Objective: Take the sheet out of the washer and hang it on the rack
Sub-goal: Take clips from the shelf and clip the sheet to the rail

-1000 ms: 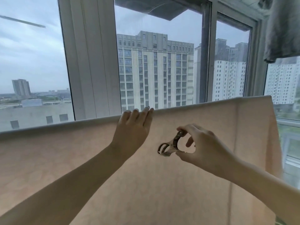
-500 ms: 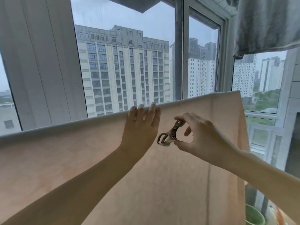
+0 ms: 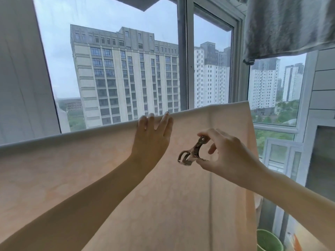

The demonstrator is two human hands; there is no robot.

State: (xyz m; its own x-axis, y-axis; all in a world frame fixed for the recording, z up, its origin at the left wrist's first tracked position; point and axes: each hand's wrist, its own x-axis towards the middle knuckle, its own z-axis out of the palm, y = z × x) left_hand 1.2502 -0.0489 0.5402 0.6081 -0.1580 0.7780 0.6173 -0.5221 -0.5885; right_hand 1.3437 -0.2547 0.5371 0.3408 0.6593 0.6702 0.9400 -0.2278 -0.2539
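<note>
A pale peach sheet [image 3: 76, 178] hangs over a horizontal rail that runs from the left edge up to the right; the rail itself is hidden under the cloth. My left hand [image 3: 152, 138] lies flat against the sheet with straight fingers reaching its top fold. My right hand [image 3: 226, 153] pinches a metal clothes clip [image 3: 191, 153] by its handles, jaws pointing left and down, a short way right of my left hand and just below the fold.
Large windows [image 3: 126, 69] with tower blocks outside stand behind the sheet. A grey cloth [image 3: 290, 24] hangs at the top right. A green pot [image 3: 268, 240] sits low at the right. A white wall panel [image 3: 23, 69] fills the left.
My view has swung to the right, so the window frame and green pot now show more. My left hand has stayed on the fold, and the clip stays beside it.
</note>
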